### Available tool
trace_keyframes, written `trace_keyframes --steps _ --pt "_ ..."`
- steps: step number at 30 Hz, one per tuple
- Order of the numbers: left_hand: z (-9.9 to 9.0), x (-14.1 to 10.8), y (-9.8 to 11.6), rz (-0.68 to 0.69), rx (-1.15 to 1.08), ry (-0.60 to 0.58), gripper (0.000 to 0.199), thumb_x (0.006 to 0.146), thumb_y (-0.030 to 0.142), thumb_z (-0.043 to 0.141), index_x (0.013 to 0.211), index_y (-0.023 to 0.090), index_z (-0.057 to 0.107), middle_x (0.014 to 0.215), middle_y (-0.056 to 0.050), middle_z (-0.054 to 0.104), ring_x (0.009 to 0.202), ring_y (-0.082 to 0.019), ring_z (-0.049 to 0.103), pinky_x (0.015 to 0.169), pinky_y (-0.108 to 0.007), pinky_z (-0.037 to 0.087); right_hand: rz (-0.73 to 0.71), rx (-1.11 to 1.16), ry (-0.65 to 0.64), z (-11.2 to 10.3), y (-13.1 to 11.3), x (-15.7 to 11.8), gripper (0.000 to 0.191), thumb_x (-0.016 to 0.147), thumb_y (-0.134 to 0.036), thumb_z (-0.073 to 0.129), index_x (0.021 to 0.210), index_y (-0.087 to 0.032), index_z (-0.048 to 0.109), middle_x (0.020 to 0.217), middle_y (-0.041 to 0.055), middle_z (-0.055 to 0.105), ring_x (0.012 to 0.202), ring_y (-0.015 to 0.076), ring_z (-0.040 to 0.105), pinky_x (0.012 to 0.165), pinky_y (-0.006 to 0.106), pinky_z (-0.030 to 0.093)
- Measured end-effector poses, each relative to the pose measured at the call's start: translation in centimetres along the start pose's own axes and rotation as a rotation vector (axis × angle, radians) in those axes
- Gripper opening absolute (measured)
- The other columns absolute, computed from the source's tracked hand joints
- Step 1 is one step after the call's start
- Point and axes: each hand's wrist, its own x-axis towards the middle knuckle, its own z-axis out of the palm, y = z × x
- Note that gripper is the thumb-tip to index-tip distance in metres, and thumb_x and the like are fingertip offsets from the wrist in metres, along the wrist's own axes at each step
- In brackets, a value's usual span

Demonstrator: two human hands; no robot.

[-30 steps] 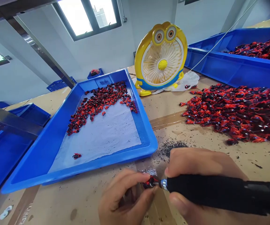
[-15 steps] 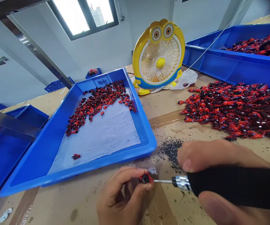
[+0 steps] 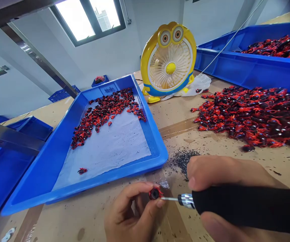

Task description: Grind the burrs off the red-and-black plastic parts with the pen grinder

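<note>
Between thumb and forefinger, my left hand (image 3: 132,211) pinches a small red-and-black plastic part (image 3: 154,193) whose round dark opening faces me. My right hand (image 3: 225,174) is wrapped round the thick black handle of an electric screwdriver (image 3: 245,206). Its thin metal bit points left, and the tip is at the right edge of the part, by my left thumb. Whether the tip touches the part I cannot tell. Black shavings (image 3: 182,159) are scattered on the table just beyond my right hand.
A blue tray (image 3: 94,188) lined with white paper stands ahead to the left, holding many similar parts (image 3: 102,114). A large heap of parts (image 3: 255,116) lies on the right, before another blue bin (image 3: 225,67). A yellow fan (image 3: 170,69) stands behind. A metal post (image 3: 41,62) slants at left.
The screwdriver and my right hand have shifted slightly left and down, and the bit tip now sits lower against the part's right side. My left hand keeps its pinch.
</note>
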Motion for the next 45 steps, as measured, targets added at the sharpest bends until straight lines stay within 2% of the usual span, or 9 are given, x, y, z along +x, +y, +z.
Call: trace_keyframes --steps 4,7,10,15,20,27,35,39,45 --pt "-0.1 0.2 -0.6 0.11 -0.024 -0.068 0.021 0.077 0.022 0.1 0.088 0.028 0.083 0.084 0.005 0.081 0.077 -0.008 0.073 0.073 -0.01 0.059 0.06 -0.002 0.04 0.3 -0.6 0.0 0.022 0.102 -0.051 0.069 0.097 -0.03 0.062 0.071 -0.0015 0.066 0.056 0.0155 0.064 0.055 0.03 0.055" --pt "-0.1 0.3 -0.8 0.144 -0.05 -0.091 0.023 0.078 0.013 0.096 0.09 0.028 0.082 0.086 0.005 0.08 0.079 -0.01 0.072 0.07 -0.013 0.058 0.025 -0.087 -0.075 0.0 -0.3 0.8 0.032 0.086 -0.055 0.086 0.095 -0.03 0.069 0.072 0.002 0.068 0.063 0.0207 0.069 0.049 0.029 0.055" --pt "-0.2 0.2 -0.8 0.158 -0.013 -0.095 0.023 0.079 0.011 0.094 0.089 0.027 0.081 0.085 0.004 0.078 0.076 -0.009 0.069 0.066 -0.013 0.054 -0.001 -0.125 -0.131 -0.4 0.0 1.6 0.038 0.077 -0.058 0.092 0.093 -0.031 0.072 0.074 0.0037 0.07 0.068 0.0234 0.072 0.05 0.03 0.057" --pt "-0.4 0.1 -0.5 0.157 0.044 -0.094 0.024 0.079 0.009 0.091 0.09 0.027 0.081 0.084 0.004 0.077 0.072 -0.009 0.066 0.06 -0.014 0.049 0.008 -0.104 -0.135 -0.2 0.5 1.4 0.033 0.079 -0.051 0.093 0.095 -0.031 0.071 0.077 0.0034 0.072 0.068 0.0225 0.073 0.05 0.029 0.058" --pt "-0.6 0.2 -0.6 0.202 0.056 -0.117 0.023 0.08 0.007 0.089 0.089 0.027 0.08 0.083 0.003 0.077 0.074 -0.011 0.067 0.06 -0.016 0.049 -0.04 0.048 -0.113 0.3 0.9 0.3 0.025 0.086 -0.03 0.085 0.1 -0.031 0.064 0.074 -0.0027 0.071 0.057 0.0142 0.069 0.054 0.024 0.058" --pt "-0.7 0.4 -0.8 0.196 0.058 -0.143 0.023 0.081 0.008 0.09 0.09 0.026 0.079 0.081 0.002 0.076 0.072 -0.011 0.065 0.06 -0.016 0.049 -0.028 -0.054 -0.167 0.7 0.5 1.1 0.032 0.083 -0.054 0.088 0.093 -0.029 0.071 0.074 0.0022 0.07 0.067 0.0201 0.07 0.051 0.027 0.056" --pt "-0.7 0.3 -0.6 0.198 0.075 -0.155 0.019 0.082 0.014 0.092 0.09 0.027 0.08 0.081 0.003 0.077 0.068 -0.01 0.064 0.058 -0.017 0.046 -0.043 -0.055 -0.191 0.7 0.5 1.7 0.034 0.086 -0.058 0.084 0.091 -0.027 0.07 0.075 0.0022 0.067 0.069 0.019 0.067 0.055 0.027 0.054" --pt "-0.8 0.1 -0.8 0.213 0.091 -0.147 0.019 0.082 0.012 0.091 0.089 0.026 0.08 0.083 0.0 0.078 0.07 -0.012 0.065 0.057 -0.019 0.046 -0.035 -0.029 -0.204 0.4 0.6 1.0 0.029 0.089 -0.049 0.082 0.089 -0.026 0.065 0.072 0.0 0.064 0.065 0.0169 0.063 0.054 0.027 0.05" --pt "-0.8 0.1 -0.9 0.217 0.139 -0.165 0.018 0.081 0.015 0.092 0.089 0.027 0.08 0.077 0.003 0.072 0.059 -0.009 0.054 0.054 -0.02 0.039 0.061 0.122 -0.135 0.6 0.5 -0.5 0.017 0.085 -0.019 0.07 0.083 -0.025 0.054 0.068 -0.0085 0.048 0.056 0.0084 0.045 0.063 0.028 0.043"
